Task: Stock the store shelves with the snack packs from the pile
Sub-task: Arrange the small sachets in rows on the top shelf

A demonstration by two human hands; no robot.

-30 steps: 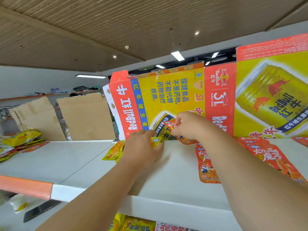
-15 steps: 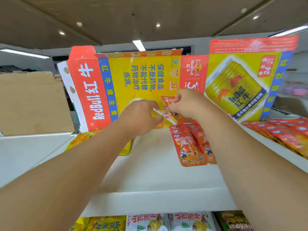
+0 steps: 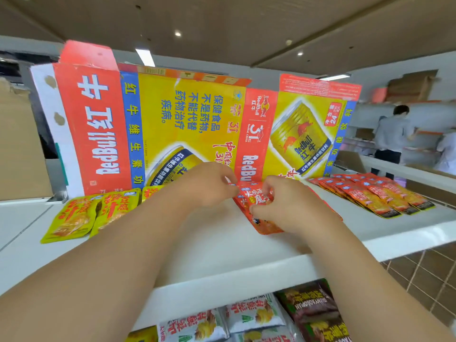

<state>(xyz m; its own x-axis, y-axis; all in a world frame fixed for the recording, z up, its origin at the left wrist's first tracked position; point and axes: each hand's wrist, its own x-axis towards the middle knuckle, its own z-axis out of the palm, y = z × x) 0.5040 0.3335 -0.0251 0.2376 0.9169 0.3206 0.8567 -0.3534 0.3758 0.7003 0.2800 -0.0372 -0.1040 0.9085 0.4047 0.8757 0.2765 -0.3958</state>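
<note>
At the left, yellow snack packs (image 3: 74, 218) are lying on the white top shelf (image 3: 234, 248), in front of the flattened Red Bull carton (image 3: 172, 114) standing along the back. The left hand (image 3: 207, 187) is pinching the far corner of the red snack packs (image 3: 256, 199) with curled fingers. The right hand (image 3: 286, 208) is gripping their right edge. The packs are sitting between both hands, long axis running back to front, near end touching the shelf. A fanned row of red packs (image 3: 370, 196) is lying well apart to the right, not obstructing.
</note>
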